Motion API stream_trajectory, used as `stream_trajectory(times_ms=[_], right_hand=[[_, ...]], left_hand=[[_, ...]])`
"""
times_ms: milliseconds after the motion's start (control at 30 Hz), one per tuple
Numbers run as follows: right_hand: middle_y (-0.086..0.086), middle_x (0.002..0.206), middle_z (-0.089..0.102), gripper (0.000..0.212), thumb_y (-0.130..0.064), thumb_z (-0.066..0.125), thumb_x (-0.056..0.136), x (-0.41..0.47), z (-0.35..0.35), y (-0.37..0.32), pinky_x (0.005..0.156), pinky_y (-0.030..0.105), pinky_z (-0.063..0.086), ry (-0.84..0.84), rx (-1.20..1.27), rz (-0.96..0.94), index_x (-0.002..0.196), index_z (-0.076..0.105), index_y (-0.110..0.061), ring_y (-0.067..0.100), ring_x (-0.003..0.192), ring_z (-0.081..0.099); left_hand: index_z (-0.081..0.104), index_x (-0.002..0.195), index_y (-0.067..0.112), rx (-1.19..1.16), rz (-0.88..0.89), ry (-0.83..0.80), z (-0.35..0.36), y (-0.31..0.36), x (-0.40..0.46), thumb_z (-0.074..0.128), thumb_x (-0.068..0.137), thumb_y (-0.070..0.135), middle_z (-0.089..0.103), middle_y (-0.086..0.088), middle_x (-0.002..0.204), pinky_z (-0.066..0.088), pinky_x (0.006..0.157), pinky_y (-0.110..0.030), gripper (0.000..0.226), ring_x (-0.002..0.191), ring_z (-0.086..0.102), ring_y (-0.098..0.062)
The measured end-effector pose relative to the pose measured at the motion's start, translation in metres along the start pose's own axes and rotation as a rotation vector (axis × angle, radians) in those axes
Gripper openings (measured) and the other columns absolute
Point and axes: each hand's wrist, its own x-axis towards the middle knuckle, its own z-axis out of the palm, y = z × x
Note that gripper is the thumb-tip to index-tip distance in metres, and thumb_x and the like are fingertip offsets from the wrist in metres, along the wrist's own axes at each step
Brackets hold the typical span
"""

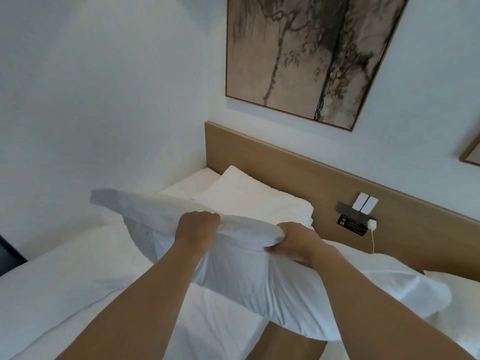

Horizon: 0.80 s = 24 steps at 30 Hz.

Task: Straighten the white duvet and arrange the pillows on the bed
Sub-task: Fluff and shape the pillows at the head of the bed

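**Pillow held up over the bed, both hands on its top edge**

At the far left, the white duvet (65,276) lies spread over the bed, mostly flat with soft creases, so we judge the straightening largely done on this side.

Moving right, our left hand (196,227) grips the upper edge of a white pillow (246,276), fingers curled over the seam and clamped on the fabric. The pillow hangs from this edge, its body sagging toward us and its left corner sticking out to the left. Held this way, its filling can settle down before we lay it flat.

Beyond the hands, another pillow (252,201) already rests flat at the far end, against the wooden headboard (285,162); the lifted one likely belongs beside or upon it.

Our right hand (298,242) pinches the same edge further right, fingers closed on a bunched fold, thumb underneath.

Further right, a switch panel (366,203) sits on the headboard, with a plug and cord below it. A framed painting (311,53) hangs above.
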Motion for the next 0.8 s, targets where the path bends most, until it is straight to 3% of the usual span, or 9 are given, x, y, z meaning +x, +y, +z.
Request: stream_trajectory(times_ms=[100, 200, 267, 333, 433, 533, 633, 733, 800], right_hand=[[-0.015, 0.095, 0.066, 0.032, -0.052, 0.072, 0.069, 0.021, -0.011, 0.023, 0.082, 0.031, 0.049, -0.01, 0.056, 0.005, 0.094, 0.064, -0.034, 0.012, 0.092, 0.06], [-0.014, 0.091, 0.067, 0.032, -0.052, 0.074, 0.066, 0.054, -0.025, 0.045, 0.082, 0.033, 0.051, -0.04, 0.106, -0.003, 0.089, 0.064, -0.032, 0.011, 0.089, 0.061], [-0.013, 0.088, 0.067, 0.031, -0.051, 0.075, 0.065, 0.08, -0.033, 0.06, 0.076, 0.03, 0.05, -0.054, 0.117, -0.009, 0.085, 0.064, -0.029, 0.01, 0.085, 0.061], [-0.011, 0.083, 0.066, 0.03, -0.048, 0.076, 0.064, 0.109, -0.039, 0.072, 0.071, 0.028, 0.048, -0.061, 0.127, -0.014, 0.081, 0.063, -0.027, 0.01, 0.082, 0.061], [-0.009, 0.081, 0.065, 0.027, -0.044, 0.076, 0.067, 0.158, -0.045, 0.081, 0.068, 0.027, 0.046, -0.057, 0.109, -0.042, 0.079, 0.062, -0.024, 0.01, 0.08, 0.06], [-0.009, 0.081, 0.065, 0.026, -0.045, 0.072, 0.071, 0.21, -0.069, 0.081, 0.066, 0.028, 0.045, -0.039, 0.039, -0.044, 0.078, 0.06, -0.024, 0.01, 0.08, 0.059], [-0.01, 0.084, 0.065, 0.023, -0.046, 0.069, 0.075, 0.265, -0.113, 0.081, 0.073, 0.033, 0.049, 0.034, -0.065, -0.063, 0.082, 0.061, -0.026, 0.014, 0.084, 0.06], [-0.01, 0.081, 0.064, 0.021, -0.048, 0.066, 0.08, 0.313, -0.158, 0.082, 0.067, 0.03, 0.044, 0.198, -0.172, -0.116, 0.082, 0.06, -0.027, 0.018, 0.082, 0.062], [-0.005, 0.082, 0.067, 0.022, -0.045, 0.064, 0.08, 0.339, -0.178, 0.081, 0.068, 0.031, 0.047, 0.34, -0.246, -0.153, 0.085, 0.062, -0.025, 0.022, 0.082, 0.064]], left_hand=[[0.062, 0.102, 0.023, 0.007, 0.01, -0.002, -0.002, 0.018, 0.026, 0.049, 0.087, 0.011, 0.067, 0.003, 0.092, 0.038, 0.063, -0.027, 0.023, 0.082, 0.064, -0.02], [0.06, 0.089, 0.023, 0.037, 0.062, 0.017, -0.001, 0.027, 0.053, 0.054, 0.08, 0.007, 0.064, 0.004, 0.079, 0.03, 0.057, -0.027, 0.02, 0.064, 0.051, -0.019], [0.06, 0.069, 0.022, 0.076, 0.147, 0.054, 0.003, 0.03, 0.074, 0.07, 0.059, 0.004, 0.056, 0.005, 0.058, 0.022, 0.048, -0.023, 0.023, 0.051, 0.048, -0.019], [0.057, 0.059, 0.019, 0.067, 0.195, 0.102, 0.006, 0.03, 0.099, 0.072, 0.043, -0.001, 0.051, 0.005, 0.049, 0.012, 0.046, -0.019, 0.03, 0.048, 0.046, -0.02], [0.063, 0.089, 0.026, 0.043, 0.167, 0.0, 0.025, 0.031, 0.152, 0.057, 0.073, 0.006, 0.065, 0.006, 0.077, 0.026, 0.05, -0.024, 0.026, 0.074, 0.047, -0.016], [0.063, 0.102, 0.027, -0.027, 0.109, -0.085, 0.028, 0.029, 0.22, 0.047, 0.081, 0.008, 0.062, 0.008, 0.083, 0.037, 0.061, -0.026, 0.033, 0.089, 0.048, -0.014], [0.064, 0.099, 0.027, -0.082, 0.164, 0.043, 0.029, 0.031, 0.301, 0.049, 0.079, 0.008, 0.059, 0.009, 0.078, 0.033, 0.057, -0.027, 0.032, 0.084, 0.045, -0.016], [0.067, 0.081, 0.021, -0.046, 0.258, 0.285, 0.024, 0.034, 0.379, 0.048, 0.066, 0.006, 0.064, 0.007, 0.068, 0.033, 0.046, -0.023, 0.029, 0.073, 0.052, -0.022], [0.066, 0.076, 0.021, -0.027, 0.278, 0.337, 0.017, 0.032, 0.423, 0.053, 0.062, 0.004, 0.061, 0.006, 0.064, 0.033, 0.043, -0.022, 0.025, 0.065, 0.052, -0.024]])
